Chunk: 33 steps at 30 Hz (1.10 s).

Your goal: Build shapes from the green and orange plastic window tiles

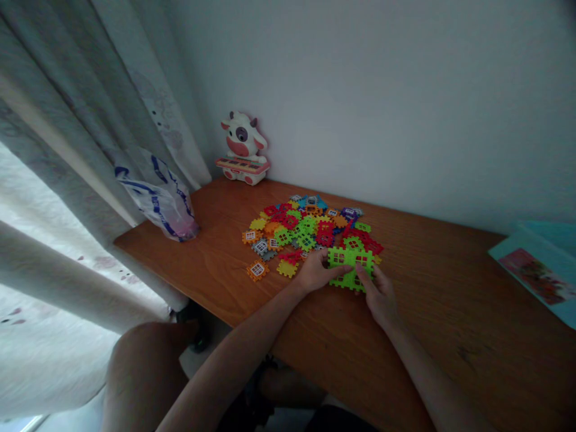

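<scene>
1. Table [450,300]: brown wood, visible grain.
2. Cow toy [240,129]: white, upright, far left corner, near wall; keyboard [243,164] on front.
3. Bag [164,207]: see-through plastic, blue markings, pinkish at bottom, left end.
4. Curtain [148,108]: pale, patterned, left side, light below.
5. Wall [382,108]: plain, behind.
6. Box [551,237]: pale blue, right, cut off by frame; picture [535,275] on side.

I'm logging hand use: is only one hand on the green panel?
No, the left hand and the right hand both hold the green panel.
</scene>
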### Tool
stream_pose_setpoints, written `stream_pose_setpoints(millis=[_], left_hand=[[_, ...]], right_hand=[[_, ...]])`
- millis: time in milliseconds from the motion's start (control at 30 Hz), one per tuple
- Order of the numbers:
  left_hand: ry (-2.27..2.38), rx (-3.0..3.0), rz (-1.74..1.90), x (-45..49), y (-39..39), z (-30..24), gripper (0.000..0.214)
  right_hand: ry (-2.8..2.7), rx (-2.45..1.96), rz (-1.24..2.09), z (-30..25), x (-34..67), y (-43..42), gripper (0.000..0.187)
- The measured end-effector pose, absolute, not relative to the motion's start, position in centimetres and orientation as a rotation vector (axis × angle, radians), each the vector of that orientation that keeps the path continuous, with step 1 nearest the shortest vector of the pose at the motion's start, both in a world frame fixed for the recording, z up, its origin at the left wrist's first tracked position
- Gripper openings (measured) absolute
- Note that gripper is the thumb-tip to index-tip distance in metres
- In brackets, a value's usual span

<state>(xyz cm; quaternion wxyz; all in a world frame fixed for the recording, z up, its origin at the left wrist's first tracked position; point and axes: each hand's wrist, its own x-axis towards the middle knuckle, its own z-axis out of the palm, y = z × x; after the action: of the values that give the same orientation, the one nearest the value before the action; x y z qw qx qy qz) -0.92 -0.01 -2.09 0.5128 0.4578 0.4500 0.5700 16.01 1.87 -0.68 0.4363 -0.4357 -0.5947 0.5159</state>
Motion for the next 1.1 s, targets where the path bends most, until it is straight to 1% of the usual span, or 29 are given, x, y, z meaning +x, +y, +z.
stream_pose_setpoints(millis=[133,267,333,400,433,533,667,700,767,867,933,1033,1100], left_hand=[[1.025,1.079,1.36,-0.9,-0.2,-1.7,0.058],[0.983,1.034,1.347,-0.8,-0.5,-1.3,0.066],[0.983,1.08,1.362,-0.8,-0.6,-1.4,0.068],[0.996,1.179,1.36,-0.8,-0.7,-1.5,0.064],[1.017,1.239,1.36,-0.8,-0.7,-1.6,0.058],[1.165,1.397,1.407,-1.2,-0.8,-1.4,0.037],[1.439,1.705,1.468,-1.9,-0.9,-0.8,0.031],[1.488,1.804,1.477,-2.0,-1.0,-0.8,0.029],[1.54,1.969,1.487,-2.2,-1.0,-0.8,0.027],[1.548,2.115,1.443,-2.1,-1.0,-0.9,0.024],[1.547,2.164,1.419,-2.1,-1.0,-0.9,0.023],[1.584,2.148,1.457,-2.2,-0.9,-0.9,0.023],[1.628,2.111,1.489,-2.4,-0.9,-0.8,0.023]], right_hand=[[-1.49,-1.054,1.271,-0.8,16.3,2.1,0.048],[-1.458,-1.084,1.315,-0.6,17.2,2.9,0.055],[-1.47,-1.091,1.353,-0.5,17.8,3.3,0.051],[-1.493,-1.066,1.397,-0.4,18.3,3.5,0.044],[-1.49,-1.048,1.419,-0.4,18.5,3.5,0.043],[-1.48,-1.03,1.501,-0.4,18.7,3.5,0.047],[-1.637,-1.101,1.601,-0.5,18.5,3.1,0.053],[-1.713,-1.112,1.572,-0.5,18.4,2.9,0.052],[-1.919,-1.111,1.397,-0.5,18.2,2.6,0.045],[-2.273,-1.069,0.955,-0.7,18.2,2.5,0.032],[-2.427,-1.028,0.716,-0.7,18.4,2.7,0.028],[-2.443,-0.942,0.473,-0.6,18.4,2.7,0.029],[-2.388,-0.858,0.383,-0.3,18.1,2.4,0.028]])
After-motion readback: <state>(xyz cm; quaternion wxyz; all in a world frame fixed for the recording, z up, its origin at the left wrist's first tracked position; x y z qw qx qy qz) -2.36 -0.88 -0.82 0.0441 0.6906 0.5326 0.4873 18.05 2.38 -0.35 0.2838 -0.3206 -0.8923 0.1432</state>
